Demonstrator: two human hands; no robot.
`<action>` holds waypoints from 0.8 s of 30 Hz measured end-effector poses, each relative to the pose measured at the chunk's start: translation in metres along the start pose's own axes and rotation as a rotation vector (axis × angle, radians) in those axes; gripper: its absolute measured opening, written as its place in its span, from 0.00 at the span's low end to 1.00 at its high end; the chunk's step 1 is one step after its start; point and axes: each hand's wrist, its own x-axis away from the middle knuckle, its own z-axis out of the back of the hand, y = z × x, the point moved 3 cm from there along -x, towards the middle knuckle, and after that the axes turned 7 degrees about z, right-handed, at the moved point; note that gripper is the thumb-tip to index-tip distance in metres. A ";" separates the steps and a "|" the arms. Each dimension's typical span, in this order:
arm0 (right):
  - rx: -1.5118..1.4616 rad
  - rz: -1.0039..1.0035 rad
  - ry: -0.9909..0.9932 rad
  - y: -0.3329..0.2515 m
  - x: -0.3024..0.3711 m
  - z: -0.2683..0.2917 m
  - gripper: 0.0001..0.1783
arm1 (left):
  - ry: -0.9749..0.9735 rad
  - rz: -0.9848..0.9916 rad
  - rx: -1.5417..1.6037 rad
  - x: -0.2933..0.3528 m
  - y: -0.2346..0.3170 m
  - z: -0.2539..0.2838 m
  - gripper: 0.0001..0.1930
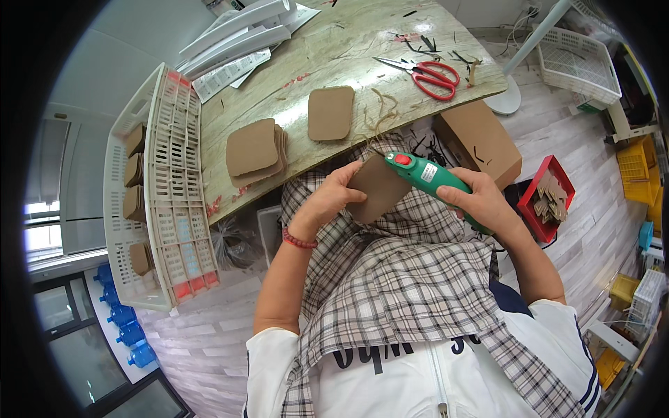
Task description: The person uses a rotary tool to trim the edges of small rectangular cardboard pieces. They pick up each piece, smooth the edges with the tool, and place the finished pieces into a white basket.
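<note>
My left hand (pixel 333 198) grips a flat brown leather-like piece (pixel 380 188) with rounded corners, held over my lap, thumb on top. My right hand (pixel 481 200) is wrapped round a green electric cutter (pixel 431 177) with a red switch. The cutter's head meets the piece's upper right edge; its tip is too small to make out. Thin tan strips (pixel 382 111) lie at the table edge just beyond. On the table, a single brown piece (pixel 331 113) lies flat, and to its left is a stack of similar pieces (pixel 255 152).
Red-handled scissors (pixel 433 79) lie open on the table (pixel 293 70), near dark scraps. A white plastic crate (pixel 185 174) with brown stacks stands at left. Rolled papers (pixel 237 31) lie behind. At right are a cardboard box (pixel 481 139) and a red box (pixel 526 209) of offcuts.
</note>
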 end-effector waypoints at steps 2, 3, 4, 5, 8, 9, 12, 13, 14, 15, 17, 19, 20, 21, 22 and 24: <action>-0.033 -0.012 -0.019 0.000 0.001 0.001 0.21 | 0.048 0.018 -0.164 0.002 0.001 0.012 0.21; -0.043 -0.023 -0.024 0.001 0.001 0.002 0.21 | 0.101 -0.029 -0.136 0.000 -0.002 0.018 0.15; -0.055 -0.035 -0.028 0.002 0.003 0.004 0.21 | 0.139 -0.053 -0.119 0.002 -0.002 0.023 0.15; -0.067 -0.046 -0.032 0.004 0.004 0.005 0.21 | 0.178 -0.077 -0.103 0.005 -0.002 0.028 0.15; -0.093 -0.062 -0.041 0.009 0.004 0.008 0.20 | 0.302 -0.143 -0.051 0.012 0.002 0.034 0.12; -0.084 -0.067 -0.053 0.009 0.004 0.008 0.20 | 0.330 -0.159 -0.046 0.013 0.002 0.037 0.11; -0.077 -0.074 -0.094 0.012 0.004 0.007 0.20 | 0.380 -0.167 0.026 0.016 0.000 0.039 0.09; -0.084 -0.073 -0.107 0.013 0.003 0.007 0.20 | 0.389 -0.164 0.060 0.017 -0.001 0.039 0.09; -0.092 -0.072 -0.120 0.014 0.003 0.007 0.20 | 0.381 -0.156 0.065 0.017 -0.002 0.040 0.09; -0.095 -0.080 -0.125 0.015 0.003 0.007 0.20 | 0.373 -0.148 0.069 0.017 -0.004 0.041 0.09; -0.100 -0.098 -0.136 0.015 0.004 0.007 0.20 | 0.354 -0.132 0.065 0.018 -0.006 0.042 0.09; -0.082 -0.104 -0.153 0.014 0.004 0.008 0.20 | 0.335 -0.117 0.045 0.019 -0.003 0.041 0.09; -0.073 -0.107 -0.161 0.014 0.005 0.009 0.20 | 0.329 -0.110 0.024 0.019 -0.001 0.040 0.08; -0.075 -0.115 -0.160 0.014 0.006 0.010 0.20 | 0.323 -0.103 0.004 0.020 0.001 0.038 0.08; -0.076 -0.112 -0.159 0.013 0.007 0.010 0.21 | 0.317 -0.097 -0.016 0.020 0.003 0.037 0.08; -0.078 -0.106 -0.159 0.012 0.008 0.010 0.21 | 0.297 -0.078 -0.051 0.020 0.005 0.033 0.08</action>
